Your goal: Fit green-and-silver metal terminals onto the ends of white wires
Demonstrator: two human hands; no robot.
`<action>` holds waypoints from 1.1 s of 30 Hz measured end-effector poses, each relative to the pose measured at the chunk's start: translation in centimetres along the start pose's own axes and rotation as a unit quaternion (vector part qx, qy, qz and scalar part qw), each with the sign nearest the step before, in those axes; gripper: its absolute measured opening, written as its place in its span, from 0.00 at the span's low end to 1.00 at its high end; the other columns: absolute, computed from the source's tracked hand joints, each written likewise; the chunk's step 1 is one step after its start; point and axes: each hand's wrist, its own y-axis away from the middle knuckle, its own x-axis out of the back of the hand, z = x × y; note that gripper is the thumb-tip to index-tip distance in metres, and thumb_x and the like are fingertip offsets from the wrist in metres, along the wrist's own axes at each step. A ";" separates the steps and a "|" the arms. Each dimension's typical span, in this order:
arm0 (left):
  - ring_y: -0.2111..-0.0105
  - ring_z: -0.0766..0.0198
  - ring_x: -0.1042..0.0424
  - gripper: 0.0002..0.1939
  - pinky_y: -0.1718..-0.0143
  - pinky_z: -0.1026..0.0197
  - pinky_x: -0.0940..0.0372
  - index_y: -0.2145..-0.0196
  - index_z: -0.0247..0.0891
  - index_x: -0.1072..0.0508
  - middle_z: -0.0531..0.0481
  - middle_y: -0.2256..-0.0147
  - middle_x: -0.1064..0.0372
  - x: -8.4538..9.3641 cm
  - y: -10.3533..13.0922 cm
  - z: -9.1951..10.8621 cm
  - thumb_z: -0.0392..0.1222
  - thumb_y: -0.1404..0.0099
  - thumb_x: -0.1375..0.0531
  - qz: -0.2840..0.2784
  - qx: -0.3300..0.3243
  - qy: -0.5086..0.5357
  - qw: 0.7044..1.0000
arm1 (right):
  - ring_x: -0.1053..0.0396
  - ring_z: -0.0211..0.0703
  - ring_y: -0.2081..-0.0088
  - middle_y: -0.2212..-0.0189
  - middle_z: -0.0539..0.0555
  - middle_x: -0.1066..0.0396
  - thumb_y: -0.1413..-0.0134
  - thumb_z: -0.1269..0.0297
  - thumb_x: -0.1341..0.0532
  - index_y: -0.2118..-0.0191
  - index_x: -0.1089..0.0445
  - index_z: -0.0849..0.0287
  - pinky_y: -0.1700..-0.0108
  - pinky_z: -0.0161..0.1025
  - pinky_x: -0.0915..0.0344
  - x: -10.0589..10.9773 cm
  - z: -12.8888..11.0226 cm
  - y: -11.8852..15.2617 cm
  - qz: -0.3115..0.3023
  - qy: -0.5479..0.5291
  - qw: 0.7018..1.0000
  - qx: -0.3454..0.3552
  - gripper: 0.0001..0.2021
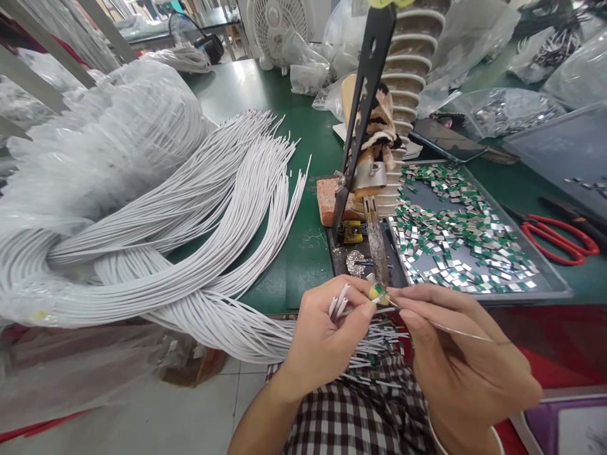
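My left hand [320, 338] is closed around several white cables [339, 303], whose cut ends poke up between thumb and fingers. At its fingertips sits a small green circuit board [378, 292], beside something yellow on or near the index finger. The tip of a mounted soldering iron [378, 253] points straight down at the board; whether they touch is hard to see. My right hand [462, 335] pinches a thin solder wire [462, 331], its end close to the iron tip. Cables with green boards on their ends [382, 344] lie below my hands, over a checked cloth.
Long bundles of white cable [227, 208] spread across the green table [237, 88] at left. A clear tray [559, 292] of small green-and-silver boards stands at right, near red-handled pliers [559, 237]. A brick [327, 201], ribbed hose [415, 57] and black bracket [365, 95] surround the iron.
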 end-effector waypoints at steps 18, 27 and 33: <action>0.59 0.62 0.26 0.08 0.57 0.65 0.33 0.61 0.36 0.27 0.44 0.58 0.23 0.2 1.8 -0.4 0.28 0.29 0.44 -0.223 -0.075 -0.193 0.952 | 0.26 0.42 0.56 0.66 0.48 0.23 0.39 0.73 0.37 0.60 0.26 0.53 0.44 0.43 0.28 2.8 -1.4 -0.1 -0.152 -0.026 0.987 -0.052 0.07; 0.63 0.62 0.30 0.11 0.62 0.64 0.35 0.62 0.37 0.27 0.47 0.65 0.32 0.3 2.5 -1.0 0.31 0.25 0.47 -0.127 -0.116 -0.207 0.963 | 0.25 0.39 0.62 0.66 0.48 0.22 0.40 0.76 0.37 0.58 0.24 0.51 0.61 0.36 0.26 2.9 -1.0 -0.5 -0.166 -0.064 0.981 -0.076 0.11; 0.67 0.64 0.32 0.11 0.64 0.65 0.36 0.66 0.37 0.24 0.50 0.68 0.33 0.2 2.1 -1.5 0.33 0.26 0.43 -0.098 -0.128 -0.181 0.970 | 0.26 0.35 0.65 0.71 0.46 0.26 0.36 0.74 0.42 0.66 0.29 0.53 0.63 0.30 0.28 3.1 -1.1 -1.3 -0.219 -0.116 0.958 -0.146 0.10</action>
